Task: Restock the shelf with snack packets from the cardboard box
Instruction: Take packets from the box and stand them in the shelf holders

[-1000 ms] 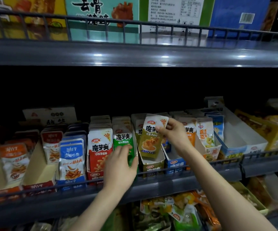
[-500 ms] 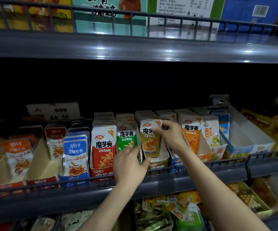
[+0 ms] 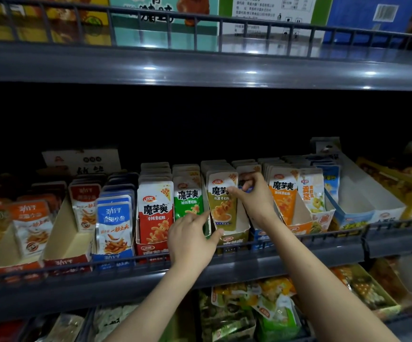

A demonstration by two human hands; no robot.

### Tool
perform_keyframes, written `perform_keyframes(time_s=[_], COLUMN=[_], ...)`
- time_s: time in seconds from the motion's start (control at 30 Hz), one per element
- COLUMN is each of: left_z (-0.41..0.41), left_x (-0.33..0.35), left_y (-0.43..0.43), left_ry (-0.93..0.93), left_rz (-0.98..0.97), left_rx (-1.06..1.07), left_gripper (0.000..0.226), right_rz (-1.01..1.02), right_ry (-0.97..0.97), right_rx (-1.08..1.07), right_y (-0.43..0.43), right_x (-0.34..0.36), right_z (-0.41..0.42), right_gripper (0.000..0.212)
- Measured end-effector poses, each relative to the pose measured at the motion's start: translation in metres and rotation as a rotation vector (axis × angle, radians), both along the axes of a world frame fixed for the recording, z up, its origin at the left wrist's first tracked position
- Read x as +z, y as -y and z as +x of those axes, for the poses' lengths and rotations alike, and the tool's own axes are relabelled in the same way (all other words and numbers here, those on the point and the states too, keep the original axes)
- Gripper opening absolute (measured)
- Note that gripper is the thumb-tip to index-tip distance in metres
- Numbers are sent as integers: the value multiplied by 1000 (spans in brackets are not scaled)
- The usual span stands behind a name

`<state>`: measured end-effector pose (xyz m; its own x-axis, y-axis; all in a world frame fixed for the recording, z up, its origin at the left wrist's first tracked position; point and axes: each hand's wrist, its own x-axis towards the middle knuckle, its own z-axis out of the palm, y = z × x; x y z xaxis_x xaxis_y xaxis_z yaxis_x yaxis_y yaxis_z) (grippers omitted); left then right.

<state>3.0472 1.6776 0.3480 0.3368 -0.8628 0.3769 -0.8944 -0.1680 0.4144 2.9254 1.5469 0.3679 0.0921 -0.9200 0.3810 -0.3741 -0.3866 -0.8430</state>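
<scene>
Right now the olive snack packet stands upright at the front of its cardboard tray on the middle shelf, between the green packet on its left and the orange packet on its right. The right hand pinches its top right corner, fingers curled over the edge. The left hand sits lower and nearer, fingers mostly straight. Its index tip is against the packet's lower left edge and its thumb is by the tray's front lip; it seems to hold nothing.

The likely trouble is a lean. The packet looks thin and floppy and is held at one corner only. If the right hand lets go before the bottom sits flat, the packet could tip forward over the low lip onto the wire rail, or slump sideways onto the green row. Pushing it back too hard could buckle it or knock the packets behind out of line. Pressure from the left hand might also slide the light tray askew.
</scene>
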Motion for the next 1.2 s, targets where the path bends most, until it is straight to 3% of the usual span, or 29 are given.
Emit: perform_keyframes(time_s=[0.17,0.27,0.4,0.53,0.87,1.2], left_z=[3,10,25,43,74,85], left_x=[-1,-11,-35,-77,-208,-312], left_y=[-18,-47,-100,-163,-309,-354], left_ry=[-120,-124,-107,-96,-198,-181], left_rz=[-146,-285,-312,-220,83,174], left_rx=[-52,-36,2,28,217,337], left_gripper=[44,29,19,17,17,16], right_rz=[-22,-25,50,183,578,801], right_ry=[22,46,152,212,-2,-253], right_rx=[2,21,68,123,232,240], right_y=[-33,-70,-125,-189,-315,-351], right_x=[7,2,-25,-70,-223,-352], right_z=[-22,-37,-47,-55,-50,-32], right_gripper=[38,32,26,23,25,26])
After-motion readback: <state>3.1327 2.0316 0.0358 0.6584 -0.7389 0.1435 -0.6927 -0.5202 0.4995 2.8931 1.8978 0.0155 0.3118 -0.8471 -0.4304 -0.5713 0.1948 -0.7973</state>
